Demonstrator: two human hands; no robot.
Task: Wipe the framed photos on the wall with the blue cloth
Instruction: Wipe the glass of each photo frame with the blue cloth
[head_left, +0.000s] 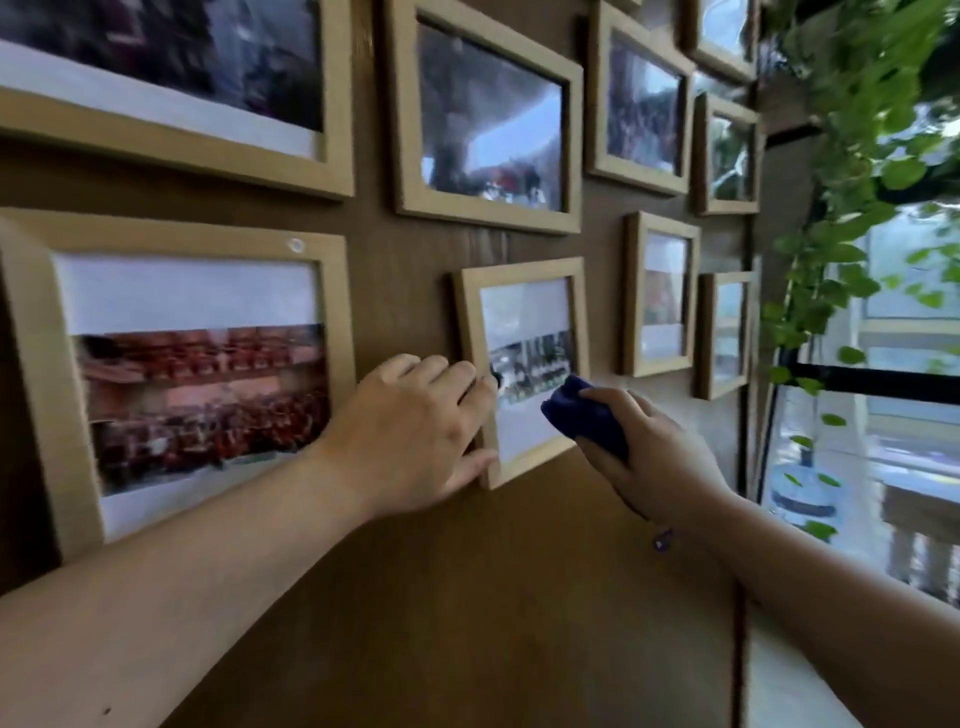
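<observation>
Wiping small frame (521, 364), low centre on wall. Your left hand (415, 436) grips its left edge; right hand (657, 457) presses bunched blue cloth (584, 413) on lower-right glass. Next: sweep across, keep frame braced.

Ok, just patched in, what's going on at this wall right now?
A person is cleaning the small frame in the middle of the wooden wall. The left hand holds the frame's left edge, thumb under its lower corner. The right hand holds the bunched blue cloth against the glass's lower right part. Other frames hang all around it, and a plant trails by the window on the right.
</observation>
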